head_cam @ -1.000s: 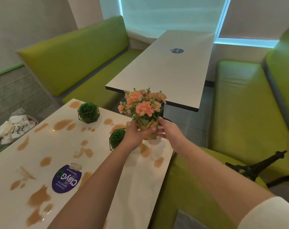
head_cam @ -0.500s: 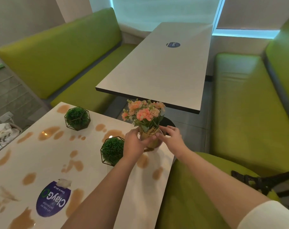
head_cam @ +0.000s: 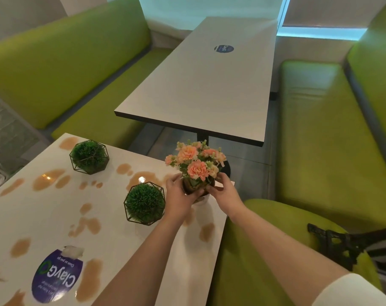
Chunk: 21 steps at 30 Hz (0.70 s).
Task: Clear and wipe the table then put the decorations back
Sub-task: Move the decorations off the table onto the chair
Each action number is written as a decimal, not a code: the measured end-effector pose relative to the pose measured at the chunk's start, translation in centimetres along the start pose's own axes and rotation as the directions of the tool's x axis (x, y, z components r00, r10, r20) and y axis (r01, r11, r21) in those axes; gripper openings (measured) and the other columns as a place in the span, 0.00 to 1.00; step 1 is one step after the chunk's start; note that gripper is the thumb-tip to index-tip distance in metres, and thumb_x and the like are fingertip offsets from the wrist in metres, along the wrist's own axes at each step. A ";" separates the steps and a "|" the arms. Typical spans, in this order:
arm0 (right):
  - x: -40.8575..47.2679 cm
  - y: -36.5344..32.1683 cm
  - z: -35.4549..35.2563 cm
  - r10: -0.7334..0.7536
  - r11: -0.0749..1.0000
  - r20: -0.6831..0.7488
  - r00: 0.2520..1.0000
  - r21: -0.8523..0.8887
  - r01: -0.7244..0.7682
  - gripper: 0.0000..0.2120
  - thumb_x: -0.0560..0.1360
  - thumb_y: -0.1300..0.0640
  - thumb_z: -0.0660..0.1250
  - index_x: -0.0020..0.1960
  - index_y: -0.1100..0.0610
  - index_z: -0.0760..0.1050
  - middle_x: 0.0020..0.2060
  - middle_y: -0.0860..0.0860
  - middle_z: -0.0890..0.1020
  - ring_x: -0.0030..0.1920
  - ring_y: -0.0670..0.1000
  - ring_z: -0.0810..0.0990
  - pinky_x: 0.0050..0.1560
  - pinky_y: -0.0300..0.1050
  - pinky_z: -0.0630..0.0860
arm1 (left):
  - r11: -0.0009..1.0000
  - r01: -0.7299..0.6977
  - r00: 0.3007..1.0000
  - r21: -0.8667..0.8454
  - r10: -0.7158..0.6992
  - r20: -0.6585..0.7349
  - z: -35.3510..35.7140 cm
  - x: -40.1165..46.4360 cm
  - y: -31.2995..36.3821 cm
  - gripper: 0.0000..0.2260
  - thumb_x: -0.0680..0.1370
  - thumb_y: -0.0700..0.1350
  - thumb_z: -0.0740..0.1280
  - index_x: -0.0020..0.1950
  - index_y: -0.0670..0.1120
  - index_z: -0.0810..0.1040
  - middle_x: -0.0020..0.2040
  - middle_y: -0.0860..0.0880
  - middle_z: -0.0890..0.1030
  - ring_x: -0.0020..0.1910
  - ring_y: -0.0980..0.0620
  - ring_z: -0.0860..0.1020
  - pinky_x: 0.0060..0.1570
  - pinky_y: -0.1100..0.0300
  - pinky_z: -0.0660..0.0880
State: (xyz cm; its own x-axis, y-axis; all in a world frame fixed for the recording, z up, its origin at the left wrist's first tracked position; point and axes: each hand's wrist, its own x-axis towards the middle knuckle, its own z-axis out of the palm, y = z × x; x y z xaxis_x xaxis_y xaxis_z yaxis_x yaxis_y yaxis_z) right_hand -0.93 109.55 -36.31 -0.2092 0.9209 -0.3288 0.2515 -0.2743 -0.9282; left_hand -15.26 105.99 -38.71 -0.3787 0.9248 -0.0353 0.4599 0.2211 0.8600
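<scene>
Both hands, left hand [head_cam: 178, 196] and right hand [head_cam: 223, 193], fingers wrapped round the flower pot [head_cam: 196, 186] at the stained table [head_cam: 55, 217]'s far corner, perhaps lifting; wiping remains undone.

both hands cupping flower pot [head_cam: 197, 186] at stained table [head_cam: 112, 235] corner; two green ball ornaments beside

Eatery/café booth area. Evidence: near table [head_cam: 125, 228] w/ brown spills + round branded sticker [head_cam: 57, 277]; second table [head_cam: 205, 85] beyond it, same sticker type; green padded benches [head_cam: 61, 62] both sides of tables; tabletop decor plants [head_cam: 89, 156].
</scene>
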 end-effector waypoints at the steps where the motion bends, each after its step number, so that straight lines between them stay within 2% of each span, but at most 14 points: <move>1: 0.0 0.1 0.1 0.006 1.000 -0.014 1.000 0.024 -0.006 0.24 0.78 0.61 0.67 0.72 0.52 0.64 0.67 0.49 0.73 0.60 0.51 0.77 0.55 0.41 0.72 | 1.000 0.004 1.000 -0.001 -0.004 0.023 0.1 0.0 0.0 0.27 0.69 0.52 0.78 0.64 0.46 0.75 0.64 0.50 0.70 0.55 0.57 0.73 0.59 0.65 0.70; 3: -0.1 0.2 0.1 0.024 0.997 -0.020 1.000 0.075 -0.022 0.27 0.78 0.60 0.68 0.74 0.52 0.64 0.65 0.49 0.75 0.58 0.48 0.77 0.51 0.34 0.73 | 0.999 0.026 0.997 -0.041 -0.023 0.067 0.3 -0.1 -0.4 0.30 0.64 0.55 0.80 0.62 0.50 0.76 0.59 0.53 0.77 0.54 0.59 0.77 0.55 0.68 0.74; 4: -0.2 0.1 0.1 0.029 0.996 -0.015 0.999 0.090 -0.028 0.26 0.78 0.60 0.68 0.74 0.52 0.64 0.64 0.50 0.77 0.56 0.46 0.77 0.46 0.29 0.73 | 0.997 0.039 0.996 -0.068 -0.034 0.083 0.2 -0.2 -0.5 0.31 0.62 0.53 0.82 0.61 0.50 0.76 0.56 0.55 0.79 0.54 0.61 0.78 0.51 0.72 0.74; 6: -0.4 0.1 0.1 0.037 0.995 -0.007 0.999 0.094 -0.037 0.23 0.79 0.62 0.66 0.72 0.52 0.67 0.61 0.50 0.78 0.56 0.45 0.76 0.39 0.26 0.72 | 0.992 0.046 0.995 -0.116 -0.035 0.095 0.1 -0.3 -0.7 0.34 0.59 0.48 0.84 0.62 0.50 0.75 0.55 0.55 0.81 0.53 0.62 0.78 0.46 0.76 0.73; 8: -0.7 0.1 -0.3 0.042 0.994 -0.007 0.999 0.106 -0.041 0.21 0.79 0.65 0.65 0.70 0.54 0.70 0.61 0.50 0.79 0.60 0.49 0.76 0.44 0.28 0.73 | 0.990 0.031 0.993 -0.136 -0.015 0.113 0.2 -0.4 -0.6 0.33 0.59 0.45 0.84 0.61 0.50 0.76 0.53 0.56 0.81 0.52 0.65 0.78 0.45 0.76 0.73; 9: -0.8 0.2 -0.5 0.048 0.994 -0.010 0.999 0.101 -0.046 0.20 0.79 0.65 0.65 0.69 0.54 0.70 0.60 0.50 0.79 0.61 0.49 0.76 0.48 0.31 0.73 | 0.991 0.029 0.993 -0.132 -0.013 0.117 0.2 -0.4 -0.7 0.32 0.59 0.45 0.84 0.60 0.49 0.76 0.53 0.56 0.82 0.51 0.65 0.79 0.46 0.75 0.74; 11: -1.4 0.5 -1.0 0.058 0.995 -0.026 0.998 0.089 -0.055 0.20 0.78 0.65 0.65 0.68 0.54 0.71 0.60 0.49 0.79 0.62 0.50 0.76 0.54 0.37 0.74 | 0.991 0.034 0.993 -0.133 -0.019 0.113 0.6 -0.5 -0.8 0.37 0.57 0.52 0.85 0.62 0.46 0.76 0.55 0.53 0.82 0.54 0.59 0.80 0.52 0.64 0.78; 13: -2.1 0.8 -1.9 0.051 0.993 -0.055 0.997 0.106 -0.045 0.23 0.77 0.65 0.67 0.71 0.54 0.70 0.61 0.49 0.79 0.62 0.49 0.76 0.53 0.35 0.75 | 0.990 0.033 0.994 -0.140 -0.018 0.105 1.2 -0.6 -0.7 0.44 0.53 0.60 0.84 0.64 0.45 0.74 0.58 0.51 0.80 0.57 0.55 0.80 0.55 0.53 0.79; 15: -3.1 1.0 -2.9 0.057 0.985 -0.084 0.995 0.164 -0.043 0.26 0.77 0.67 0.67 0.72 0.55 0.68 0.62 0.50 0.79 0.59 0.46 0.77 0.44 0.29 0.76 | 0.991 0.008 0.991 -0.136 0.010 0.132 1.9 -1.0 0.2 0.43 0.53 0.61 0.84 0.63 0.47 0.75 0.58 0.50 0.80 0.57 0.53 0.80 0.54 0.51 0.80; 17: -4.2 1.1 -4.3 0.070 0.977 -0.121 0.990 0.209 -0.043 0.27 0.76 0.67 0.67 0.73 0.55 0.68 0.62 0.51 0.79 0.58 0.46 0.76 0.42 0.28 0.76 | 0.991 -0.046 0.986 -0.127 0.065 0.155 2.5 -1.7 1.8 0.35 0.56 0.58 0.84 0.59 0.51 0.78 0.55 0.52 0.82 0.55 0.54 0.81 0.53 0.55 0.80; 19: -5.1 1.7 -5.6 0.085 0.976 -0.161 0.983 0.212 -0.050 0.26 0.76 0.66 0.68 0.72 0.55 0.68 0.62 0.50 0.78 0.59 0.47 0.76 0.46 0.31 0.76 | 0.988 -0.096 0.973 -0.119 0.118 0.200 3.3 -2.2 3.1 0.34 0.55 0.62 0.83 0.57 0.53 0.80 0.54 0.52 0.82 0.54 0.53 0.81 0.53 0.53 0.80; 21: -6.3 2.3 -7.0 0.106 0.975 -0.196 0.975 0.214 -0.063 0.26 0.76 0.64 0.69 0.72 0.54 0.68 0.63 0.49 0.78 0.62 0.48 0.75 0.55 0.38 0.73 | 0.988 -0.091 0.962 -0.123 0.119 0.247 4.5 -2.9 4.0 0.39 0.52 0.65 0.81 0.59 0.53 0.79 0.56 0.52 0.80 0.56 0.52 0.79 0.56 0.50 0.79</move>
State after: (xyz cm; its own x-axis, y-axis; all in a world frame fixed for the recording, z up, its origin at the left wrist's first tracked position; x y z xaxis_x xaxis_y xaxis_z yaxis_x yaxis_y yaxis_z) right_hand 7.58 105.01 -35.16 0.0079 0.9230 -0.3847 0.0561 -0.3846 -0.9214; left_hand -8.67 105.62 -37.46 -0.1114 0.9921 -0.0571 0.3905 0.0965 0.9155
